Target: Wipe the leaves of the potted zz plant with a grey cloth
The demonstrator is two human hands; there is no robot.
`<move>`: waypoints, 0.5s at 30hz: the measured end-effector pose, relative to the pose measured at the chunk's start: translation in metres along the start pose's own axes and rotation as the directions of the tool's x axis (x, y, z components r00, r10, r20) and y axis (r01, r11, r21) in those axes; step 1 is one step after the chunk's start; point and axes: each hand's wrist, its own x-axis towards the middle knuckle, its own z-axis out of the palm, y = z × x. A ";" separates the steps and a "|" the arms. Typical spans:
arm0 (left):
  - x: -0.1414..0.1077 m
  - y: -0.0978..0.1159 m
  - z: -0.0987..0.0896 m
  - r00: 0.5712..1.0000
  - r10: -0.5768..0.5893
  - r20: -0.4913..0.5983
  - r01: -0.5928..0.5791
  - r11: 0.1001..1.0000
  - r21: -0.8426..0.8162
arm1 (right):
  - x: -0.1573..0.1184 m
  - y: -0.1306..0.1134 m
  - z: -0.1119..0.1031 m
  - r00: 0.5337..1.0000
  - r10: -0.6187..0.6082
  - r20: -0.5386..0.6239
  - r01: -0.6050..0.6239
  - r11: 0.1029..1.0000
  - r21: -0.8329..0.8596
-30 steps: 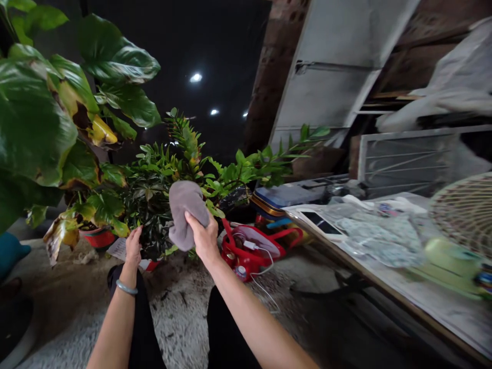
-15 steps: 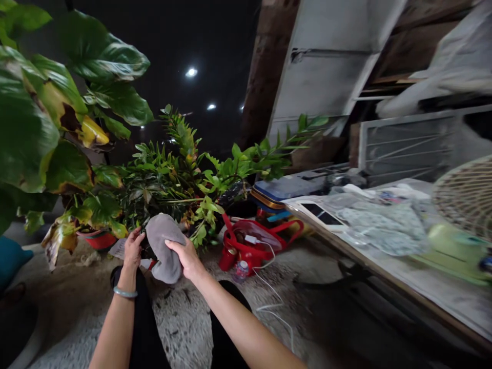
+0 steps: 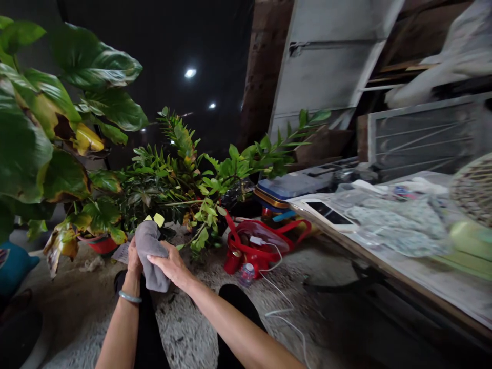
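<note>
A soft grey cloth [image 3: 150, 253] is held up between my two hands, low and left of centre, above my lap. My right hand [image 3: 169, 262] grips it from the right, thumb lying on top and the fingers mostly beneath. On the other side, my left hand [image 3: 134, 258], with a pale green bangle at the wrist, closes on the cloth's left edge; most of its fingers are hidden behind it. Small yellow pieces [image 3: 158, 220] show just past the cloth's top; whether they belong to something inside it I cannot tell.
Leafy plants [image 3: 180, 174] fill the area ahead, one in a red pot [image 3: 100, 244]. A red bag [image 3: 253, 246] with a white cable [image 3: 280, 310] stands on the floor to the right. A table [image 3: 378, 264] bears a white tablet-like device [image 3: 328, 214], plastic bags and a fan [image 3: 474, 189].
My left hand has come in from beside the cloth to hold it. The cloth has turned more upright and narrower, and yellow pieces now show at its top.
</note>
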 end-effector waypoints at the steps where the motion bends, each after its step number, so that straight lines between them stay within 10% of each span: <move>1: -0.001 -0.003 0.000 1.000 -0.005 -0.009 0.005 1.000 -0.004 | -0.001 -0.014 -0.006 0.998 -0.070 0.007 0.070 0.997 -0.032; 6: 0.001 -0.010 -0.001 1.000 -0.009 0.007 0.009 0.998 -0.057 | 0.030 -0.081 -0.027 0.917 -0.346 -0.201 0.345 0.938 -0.039; 12: 0.008 -0.007 -0.003 0.999 -0.029 -0.032 0.024 0.987 -0.159 | 0.040 -0.025 -0.010 0.926 0.327 -0.188 -0.207 0.857 0.472; 15: 0.007 -0.007 -0.010 0.998 -0.022 -0.059 0.013 0.989 -0.148 | 0.000 -0.001 0.000 0.912 0.386 -0.137 -0.293 0.849 0.440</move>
